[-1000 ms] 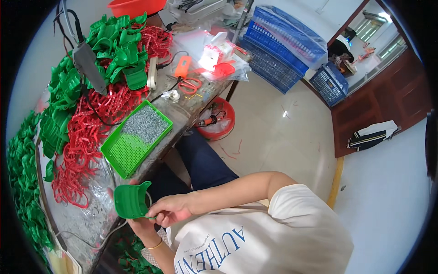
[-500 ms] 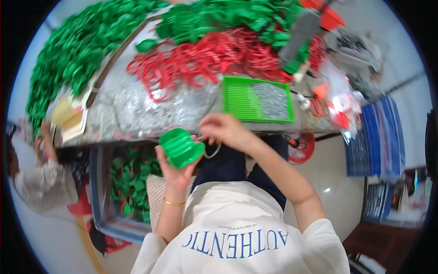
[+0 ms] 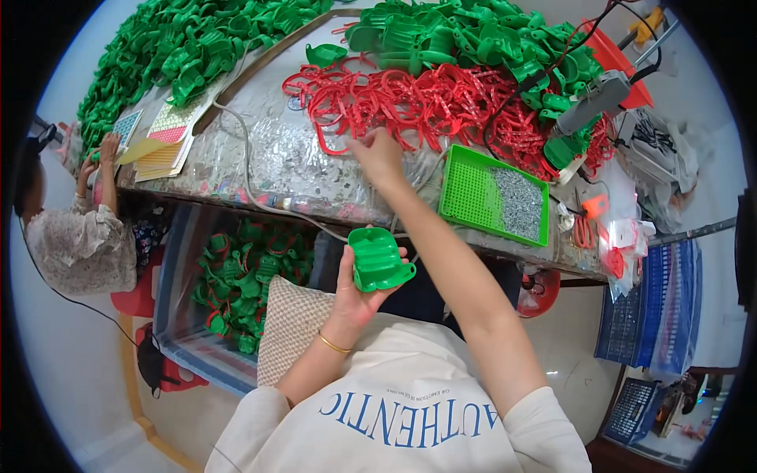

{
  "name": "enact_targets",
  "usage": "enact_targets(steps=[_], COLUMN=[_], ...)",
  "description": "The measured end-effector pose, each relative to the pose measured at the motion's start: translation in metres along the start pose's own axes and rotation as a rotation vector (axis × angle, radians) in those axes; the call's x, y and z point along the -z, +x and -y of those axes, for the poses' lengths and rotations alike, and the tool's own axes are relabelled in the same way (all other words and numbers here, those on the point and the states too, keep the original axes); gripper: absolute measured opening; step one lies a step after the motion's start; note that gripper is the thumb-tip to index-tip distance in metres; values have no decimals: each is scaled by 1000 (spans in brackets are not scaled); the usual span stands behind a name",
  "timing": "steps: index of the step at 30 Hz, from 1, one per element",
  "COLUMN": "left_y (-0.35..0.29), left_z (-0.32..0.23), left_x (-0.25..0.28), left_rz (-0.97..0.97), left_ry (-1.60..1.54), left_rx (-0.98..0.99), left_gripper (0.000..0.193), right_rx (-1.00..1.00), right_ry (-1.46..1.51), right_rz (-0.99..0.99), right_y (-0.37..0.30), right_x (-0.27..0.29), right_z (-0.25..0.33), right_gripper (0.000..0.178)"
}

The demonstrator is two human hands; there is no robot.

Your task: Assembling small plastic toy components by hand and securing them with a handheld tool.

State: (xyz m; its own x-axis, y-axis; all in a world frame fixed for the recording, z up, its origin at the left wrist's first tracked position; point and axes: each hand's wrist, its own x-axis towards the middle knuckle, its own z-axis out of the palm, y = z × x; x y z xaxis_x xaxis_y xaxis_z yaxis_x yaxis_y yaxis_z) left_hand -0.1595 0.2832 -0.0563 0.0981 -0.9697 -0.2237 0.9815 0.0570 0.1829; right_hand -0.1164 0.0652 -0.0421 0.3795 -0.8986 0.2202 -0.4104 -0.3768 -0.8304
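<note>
A moulded green plastic piece [image 3: 377, 260] with ridges and small holed tabs rests in my left hand [image 3: 356, 306], my thumb at its left edge and my fingers beneath it. Out over the table, my right hand [image 3: 378, 162] has its fingers drawn together at the end of a looped red strap [image 3: 330, 145], at the near edge of a heap of red straps [image 3: 426, 98]. To the right of my right forearm lies a bright green tray [image 3: 473, 189] with small silvery pieces in it.
Green pieces heap up at the back [image 3: 441, 35] and far left [image 3: 181, 59]. A grey tool [image 3: 591, 102] hangs at right. Below the table, a bin [image 3: 177, 303] holds strapped green pieces. Another person [image 3: 83, 244] works at left beside patterned sheets [image 3: 165, 150]. A cable [image 3: 246, 158] crosses the tabletop.
My right hand has moved from beside the green piece forward to the red straps. My left hand still holds the piece. The view has shifted, so the table appears farther right.
</note>
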Motion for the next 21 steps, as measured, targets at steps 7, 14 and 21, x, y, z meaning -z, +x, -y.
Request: enact_targets(steps=[7, 14, 21], left_y=[1, 1, 8], left_z=[3, -4, 31], left_x=[10, 10, 9], left_rz=[-32, 45, 24], left_ry=[-97, -70, -57], left_rx=[44, 58, 438], left_gripper=[66, 72, 80], right_rx=[-29, -8, 384], right_ry=[79, 192, -8], right_rz=[-206, -24, 466], right_y=[3, -30, -129], right_x=[-21, 75, 177], right_z=[-4, -13, 2], right_gripper=[40, 20, 18])
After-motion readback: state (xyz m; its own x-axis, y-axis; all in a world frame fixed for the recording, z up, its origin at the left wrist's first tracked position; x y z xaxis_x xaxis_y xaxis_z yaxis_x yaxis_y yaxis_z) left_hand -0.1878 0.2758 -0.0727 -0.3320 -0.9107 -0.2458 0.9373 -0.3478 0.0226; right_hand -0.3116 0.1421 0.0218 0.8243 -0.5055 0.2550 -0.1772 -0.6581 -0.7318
